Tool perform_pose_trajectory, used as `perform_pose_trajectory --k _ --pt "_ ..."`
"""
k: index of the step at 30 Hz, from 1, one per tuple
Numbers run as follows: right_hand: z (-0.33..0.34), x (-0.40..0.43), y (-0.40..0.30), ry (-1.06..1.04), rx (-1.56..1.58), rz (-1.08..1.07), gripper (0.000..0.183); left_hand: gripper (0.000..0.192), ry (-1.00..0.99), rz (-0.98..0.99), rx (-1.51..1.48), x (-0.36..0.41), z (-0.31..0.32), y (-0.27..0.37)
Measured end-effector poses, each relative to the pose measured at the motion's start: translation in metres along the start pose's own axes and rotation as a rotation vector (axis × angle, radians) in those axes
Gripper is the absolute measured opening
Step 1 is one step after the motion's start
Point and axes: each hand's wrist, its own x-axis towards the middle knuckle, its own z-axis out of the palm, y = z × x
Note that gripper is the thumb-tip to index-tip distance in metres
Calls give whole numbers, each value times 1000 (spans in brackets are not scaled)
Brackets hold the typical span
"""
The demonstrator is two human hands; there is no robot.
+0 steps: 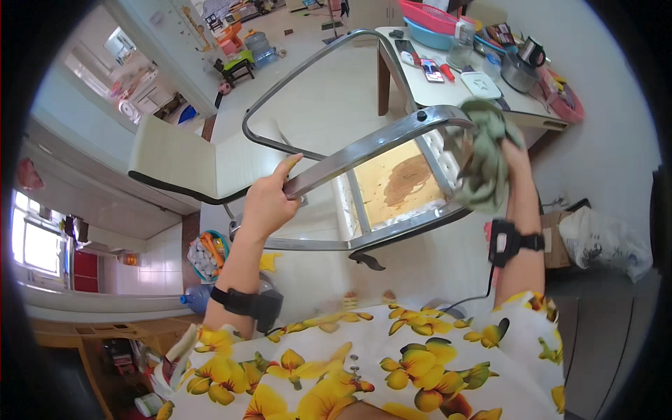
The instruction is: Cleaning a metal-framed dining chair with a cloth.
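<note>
A chair's shiny metal frame (362, 149) is tipped up in front of me, its bent legs pointing upward. The underside of its seat (373, 163) faces me, a yellowish panel with a brown stain. My left hand (270, 202) grips the flat metal bar, thumb along the top. At the bar's curved right end, my right hand (517, 152) holds a crumpled green cloth (485, 168) against the metal; the cloth is blurred and covers part of the bend and most of my fingers.
A cream upholstered chair (178, 152) stands beyond my left hand. At the upper right, a table (420, 94) bears phones, basins, a jar and a kettle. A basket (227, 247) and water bottle (197, 299) are at left. A plastic bag (604, 244) lies at right.
</note>
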Motion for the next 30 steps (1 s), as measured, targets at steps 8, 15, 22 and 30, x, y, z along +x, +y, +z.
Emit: perform_pose_trajectory --k 8,15,22,30 --pt "55 -23 -112 82 403 -203 35 67 -95 -95 -62 -6 -4 -5" --pt "99 15 -105 26 -299 -670 28 66 -76 -142 -57 3 -5 0" --pt "29 -41 33 445 -476 -375 22 65 -112 -158 -54 0 -1 2" --pt "82 -129 39 189 -491 -344 30 62 -38 -177 -104 -14 -3 -4"
